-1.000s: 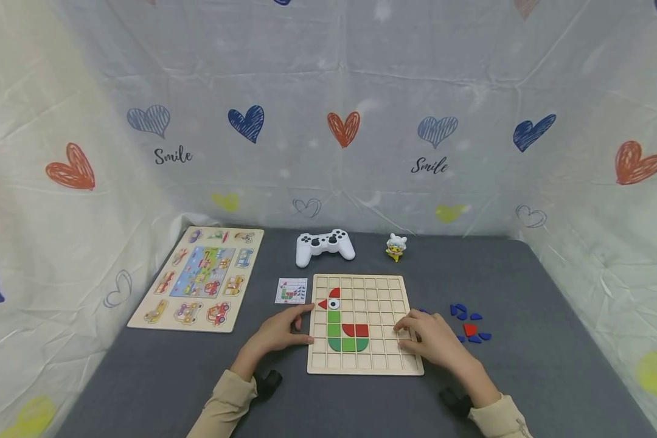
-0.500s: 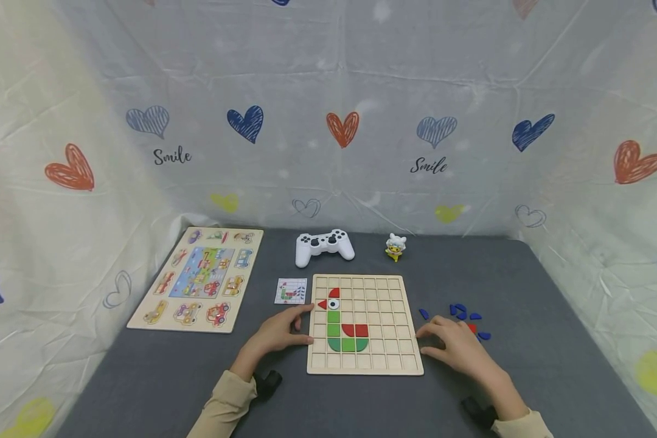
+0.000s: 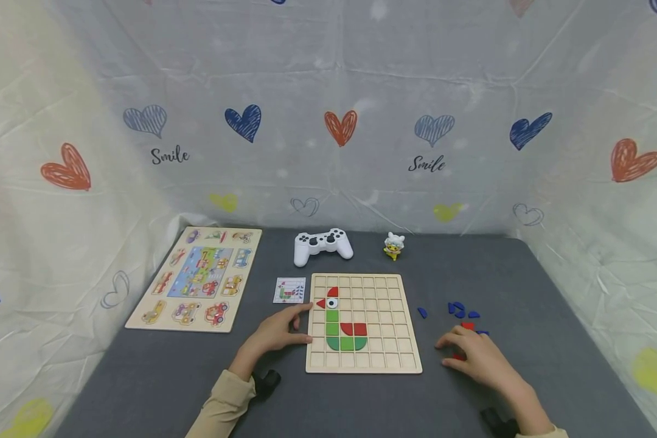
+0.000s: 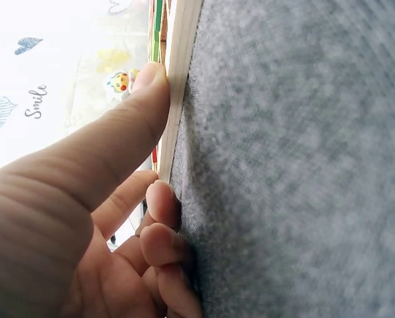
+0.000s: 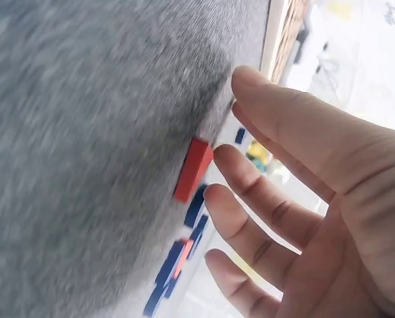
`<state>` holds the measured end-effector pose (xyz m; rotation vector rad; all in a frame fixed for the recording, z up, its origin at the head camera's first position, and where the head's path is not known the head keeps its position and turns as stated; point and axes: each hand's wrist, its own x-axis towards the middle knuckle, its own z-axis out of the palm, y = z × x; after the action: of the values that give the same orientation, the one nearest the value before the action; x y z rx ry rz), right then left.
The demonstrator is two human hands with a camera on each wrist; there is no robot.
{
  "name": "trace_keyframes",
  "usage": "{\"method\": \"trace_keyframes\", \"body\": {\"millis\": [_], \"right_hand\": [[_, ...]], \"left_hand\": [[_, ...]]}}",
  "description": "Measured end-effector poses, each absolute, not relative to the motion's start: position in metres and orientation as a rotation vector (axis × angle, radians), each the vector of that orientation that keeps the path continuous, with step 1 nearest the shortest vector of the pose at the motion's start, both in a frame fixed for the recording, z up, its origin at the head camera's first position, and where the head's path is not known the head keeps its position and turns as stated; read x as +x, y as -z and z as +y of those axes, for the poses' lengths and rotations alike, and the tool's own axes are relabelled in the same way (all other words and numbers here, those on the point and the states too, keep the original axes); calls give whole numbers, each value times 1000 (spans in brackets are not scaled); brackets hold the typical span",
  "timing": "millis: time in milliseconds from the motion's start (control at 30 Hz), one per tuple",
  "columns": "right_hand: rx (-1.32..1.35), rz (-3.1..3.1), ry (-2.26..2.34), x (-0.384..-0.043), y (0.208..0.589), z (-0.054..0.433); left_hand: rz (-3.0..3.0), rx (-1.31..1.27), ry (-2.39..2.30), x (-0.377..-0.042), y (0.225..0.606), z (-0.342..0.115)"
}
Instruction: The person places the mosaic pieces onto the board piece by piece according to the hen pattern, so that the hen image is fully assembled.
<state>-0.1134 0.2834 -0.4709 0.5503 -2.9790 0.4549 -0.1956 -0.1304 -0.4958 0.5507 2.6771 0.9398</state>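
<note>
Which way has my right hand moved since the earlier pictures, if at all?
Yes: in the head view, your right hand has moved rightward, from over the grid board to beyond its right edge.

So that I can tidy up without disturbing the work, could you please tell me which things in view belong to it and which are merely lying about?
Seemingly in use:
- grid board
- coloured pieces set in it
- loose blue pieces
- loose red pieces
- pattern card

Apparently just lying about:
- vehicle puzzle
- white game controller
- small figurine
</note>
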Motion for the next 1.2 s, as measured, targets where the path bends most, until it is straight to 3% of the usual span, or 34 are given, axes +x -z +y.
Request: {"method": "trace_keyframes", "body": {"millis": [1200], "right_hand": [[399,-3164,-551,-104,461,313]], "left_hand": [[2680,580,-941,-196,496,-132]]}}
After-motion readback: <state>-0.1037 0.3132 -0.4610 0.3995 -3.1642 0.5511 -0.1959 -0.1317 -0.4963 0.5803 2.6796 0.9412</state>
